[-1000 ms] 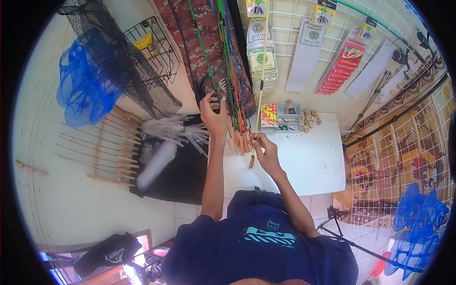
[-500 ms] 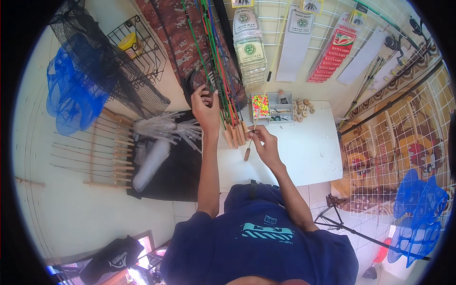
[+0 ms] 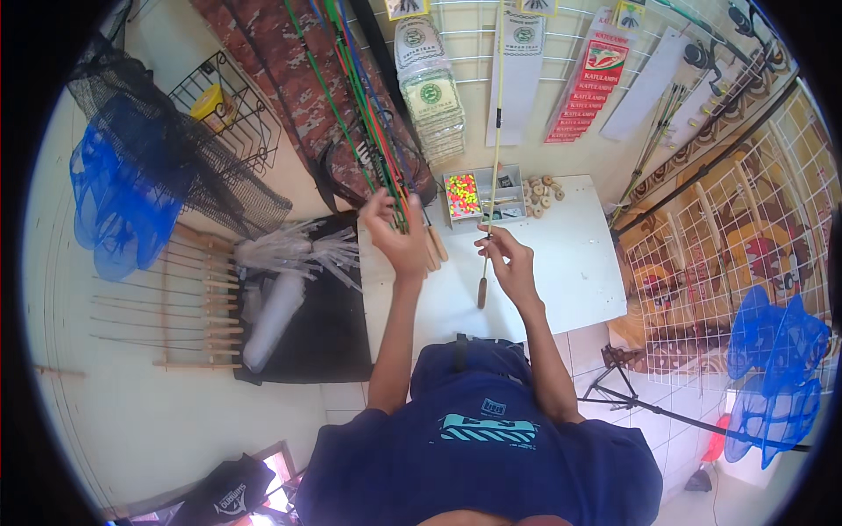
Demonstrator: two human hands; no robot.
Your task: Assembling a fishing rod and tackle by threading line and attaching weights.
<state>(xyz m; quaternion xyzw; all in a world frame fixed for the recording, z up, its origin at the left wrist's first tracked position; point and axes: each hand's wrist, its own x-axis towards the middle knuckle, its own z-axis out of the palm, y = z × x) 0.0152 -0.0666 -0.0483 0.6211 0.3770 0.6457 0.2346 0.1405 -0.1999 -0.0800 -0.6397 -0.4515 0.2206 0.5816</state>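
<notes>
My right hand point(image 3: 510, 260) pinches a slim pale-yellow fishing rod point(image 3: 498, 167) just above its brown handle point(image 3: 482, 294). That rod stands nearly upright over the white table, handle end toward me. My left hand point(image 3: 396, 241), a little smeared by motion, is at the lower part of a bundle of green, red and blue fishing rods point(image 3: 361, 83). Its fingers are bent and the thumb is apart from them, with rods between or behind; whether it grips them cannot be made out. Wooden rod handles point(image 3: 436, 245) show beside this hand, and others are hidden behind it.
Behind the bundle leans a camouflage rod bag point(image 3: 263, 66). On the white table point(image 3: 561, 280) stand a grey compartment tray point(image 3: 517, 180) with bright beads and a heap of cork rings point(image 3: 542, 195). Plastic sleeves point(image 3: 285, 307) lie on black cloth at left. Blue nets point(image 3: 776, 368) hang at right.
My right hand has drawn the yellow rod to the right, away from the bundle. My left hand has moved down and in front of the bundled rods. The view has shifted slightly.
</notes>
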